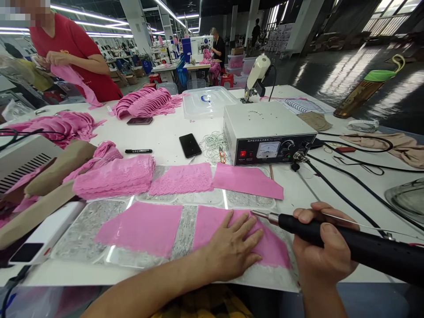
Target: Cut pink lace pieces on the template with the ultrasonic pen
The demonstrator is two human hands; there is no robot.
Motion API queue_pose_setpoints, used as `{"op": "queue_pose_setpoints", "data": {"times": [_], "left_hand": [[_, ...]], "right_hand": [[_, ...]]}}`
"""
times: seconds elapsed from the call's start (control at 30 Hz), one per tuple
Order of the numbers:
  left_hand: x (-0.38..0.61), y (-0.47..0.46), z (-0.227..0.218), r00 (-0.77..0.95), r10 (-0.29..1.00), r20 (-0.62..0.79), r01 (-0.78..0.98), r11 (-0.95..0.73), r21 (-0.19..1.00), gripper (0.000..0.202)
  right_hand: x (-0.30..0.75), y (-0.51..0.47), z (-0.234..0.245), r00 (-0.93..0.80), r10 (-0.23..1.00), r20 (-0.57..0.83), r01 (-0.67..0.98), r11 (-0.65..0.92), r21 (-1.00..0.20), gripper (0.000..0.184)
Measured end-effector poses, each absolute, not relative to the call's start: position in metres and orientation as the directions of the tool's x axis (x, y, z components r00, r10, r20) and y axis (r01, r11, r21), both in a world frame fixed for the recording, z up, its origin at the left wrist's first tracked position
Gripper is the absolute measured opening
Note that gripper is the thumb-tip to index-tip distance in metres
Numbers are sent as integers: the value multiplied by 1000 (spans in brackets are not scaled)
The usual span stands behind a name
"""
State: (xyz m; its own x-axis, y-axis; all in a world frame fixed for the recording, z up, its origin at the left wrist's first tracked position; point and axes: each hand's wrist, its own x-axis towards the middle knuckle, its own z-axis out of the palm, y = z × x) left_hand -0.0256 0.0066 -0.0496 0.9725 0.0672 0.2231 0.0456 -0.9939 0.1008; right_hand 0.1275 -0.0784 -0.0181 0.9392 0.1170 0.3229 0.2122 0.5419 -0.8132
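Flat on a pink fabric panel (pixel 274 251) lies my left hand (pixel 233 245), fingers spread, pressing it onto a clear board (pixel 185 234). My right hand (pixel 326 247) is wrapped round a black ultrasonic handpiece (pixel 364 247). Its metal tip (pixel 261 214) points left and meets or hovers over the panel's upper edge, just beyond my left fingers; contact cannot be told. To the left on the board is a second pink panel (pixel 142 227). Behind are a plain pink piece (pixel 248 181), a lace piece (pixel 182 178) and a stack of pink lace (pixel 114 176).
A grey control box (pixel 270 132) with a dial stands behind, its black cable (pixel 344 196) running to the right. Around it lie a phone (pixel 190 145), a marker (pixel 138 151), tangled thread (pixel 213 145) and a plastic lid (pixel 210 101). A co-worker in red (pixel 77 57) handles pink fabric at left.
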Motion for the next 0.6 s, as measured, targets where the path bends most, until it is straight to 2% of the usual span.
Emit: {"op": "queue_pose_setpoints", "data": {"times": [0.3,0.6], "left_hand": [[-26,6,-46,981,78,179,55,-990,127,54],[-25,4,-46,984,76,160,59,-992,109,54]], "right_hand": [[127,-78,-17,934,124,335,225,523,-822,20],[124,-77,-16,923,124,365,255,513,-819,11]]}}
